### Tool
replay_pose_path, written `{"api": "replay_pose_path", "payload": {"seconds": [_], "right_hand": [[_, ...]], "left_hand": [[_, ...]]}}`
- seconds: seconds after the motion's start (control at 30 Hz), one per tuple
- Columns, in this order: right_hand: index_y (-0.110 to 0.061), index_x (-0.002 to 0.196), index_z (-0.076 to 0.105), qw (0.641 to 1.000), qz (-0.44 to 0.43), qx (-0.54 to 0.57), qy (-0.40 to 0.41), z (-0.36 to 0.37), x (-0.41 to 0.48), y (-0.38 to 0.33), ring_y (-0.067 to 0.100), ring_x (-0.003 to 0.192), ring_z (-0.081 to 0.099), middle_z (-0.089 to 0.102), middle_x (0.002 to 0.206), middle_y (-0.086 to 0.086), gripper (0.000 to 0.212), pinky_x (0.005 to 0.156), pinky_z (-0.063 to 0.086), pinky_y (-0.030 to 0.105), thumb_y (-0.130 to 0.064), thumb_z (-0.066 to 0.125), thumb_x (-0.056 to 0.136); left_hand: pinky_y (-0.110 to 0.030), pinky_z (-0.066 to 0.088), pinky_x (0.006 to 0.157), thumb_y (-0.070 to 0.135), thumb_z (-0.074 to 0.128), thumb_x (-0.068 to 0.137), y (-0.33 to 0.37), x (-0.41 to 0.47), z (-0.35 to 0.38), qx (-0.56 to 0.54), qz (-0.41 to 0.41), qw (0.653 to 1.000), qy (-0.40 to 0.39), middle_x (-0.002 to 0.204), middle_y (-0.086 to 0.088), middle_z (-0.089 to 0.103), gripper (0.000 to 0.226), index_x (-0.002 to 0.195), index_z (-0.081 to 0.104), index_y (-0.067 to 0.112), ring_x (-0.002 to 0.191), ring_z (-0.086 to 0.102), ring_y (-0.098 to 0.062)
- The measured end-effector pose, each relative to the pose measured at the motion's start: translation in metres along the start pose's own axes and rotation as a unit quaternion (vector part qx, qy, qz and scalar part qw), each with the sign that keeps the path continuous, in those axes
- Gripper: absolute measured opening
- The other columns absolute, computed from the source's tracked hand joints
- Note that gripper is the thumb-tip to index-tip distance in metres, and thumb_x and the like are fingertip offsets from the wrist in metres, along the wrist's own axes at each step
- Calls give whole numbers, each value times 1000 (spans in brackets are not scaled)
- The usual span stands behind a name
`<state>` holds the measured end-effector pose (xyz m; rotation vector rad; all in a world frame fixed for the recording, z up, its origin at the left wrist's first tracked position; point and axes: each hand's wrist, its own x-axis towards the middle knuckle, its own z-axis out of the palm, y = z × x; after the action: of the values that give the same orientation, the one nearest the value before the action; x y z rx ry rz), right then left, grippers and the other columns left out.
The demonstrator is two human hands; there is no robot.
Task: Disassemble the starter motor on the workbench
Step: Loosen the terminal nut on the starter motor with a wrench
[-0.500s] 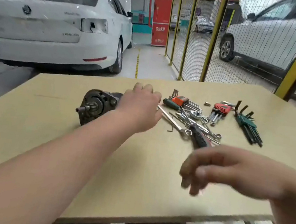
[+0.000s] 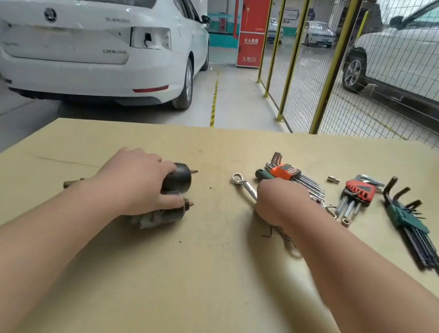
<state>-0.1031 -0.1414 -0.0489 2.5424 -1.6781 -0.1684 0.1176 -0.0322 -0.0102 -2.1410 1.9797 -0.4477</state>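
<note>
The starter motor [image 2: 178, 180] lies on the workbench [image 2: 192, 291] left of centre, its dark solenoid end and two small studs pointing right. My left hand [image 2: 135, 181] grips it from above, fingers over the far side and thumb on the near side, hiding most of the body. A shaft tip [image 2: 72, 182] pokes out to the left of my wrist. My right hand [image 2: 279, 201] is down on the pile of wrenches. Its fingers are hidden, so its hold is unclear. A combination wrench [image 2: 242, 184] sticks out from under it to the left.
Right of my right hand lie an orange-holder hex key set [image 2: 287, 173], a red-holder set [image 2: 358, 191], a green-holder set [image 2: 410, 222] and a small socket [image 2: 333, 179]. Beyond the bench's far edge stand a white car [image 2: 94, 42] and a yellow mesh fence [image 2: 335, 63].
My right hand has gone from hovering near the front edge out onto the tool pile. My left hand has settled lower on the motor, which now shows its stud end to the right.
</note>
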Motion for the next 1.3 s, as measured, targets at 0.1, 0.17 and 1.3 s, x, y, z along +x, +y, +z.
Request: {"api": "replay_pose_path", "payload": {"seconds": [0.1, 0.17, 1.3], "right_hand": [[-16, 79, 49, 1000, -8, -1, 27, -10, 0, 1, 22, 65, 49, 45, 71, -1, 12, 61, 39, 30, -20, 45, 88], [-13, 88, 52, 992, -5, 106, 65, -25, -3, 6, 26, 74, 56, 55, 76, 3, 20, 61, 39, 30, -28, 42, 92], [-21, 51, 35, 288, -219, 917, -168, -35, -96, -57, 12, 39, 26, 33, 50, -4, 48, 41, 33, 21, -55, 39, 84]], "left_hand": [[-30, 36, 83, 76, 46, 72, -28, -16, 5, -87, 32, 995, 27, 128, 15, 54, 71, 132, 46, 38, 108, 51, -15], [-31, 43, 81, 75, 48, 68, -33, -6, 0, -118, -11, 993, 28, 125, 9, 57, 77, 133, 45, 34, 107, 54, -18], [-26, 55, 63, 42, 57, 74, -11, -98, 28, -476, 49, 752, 454, 88, 6, 64, 44, 110, 54, 16, 71, 65, -17]]}}
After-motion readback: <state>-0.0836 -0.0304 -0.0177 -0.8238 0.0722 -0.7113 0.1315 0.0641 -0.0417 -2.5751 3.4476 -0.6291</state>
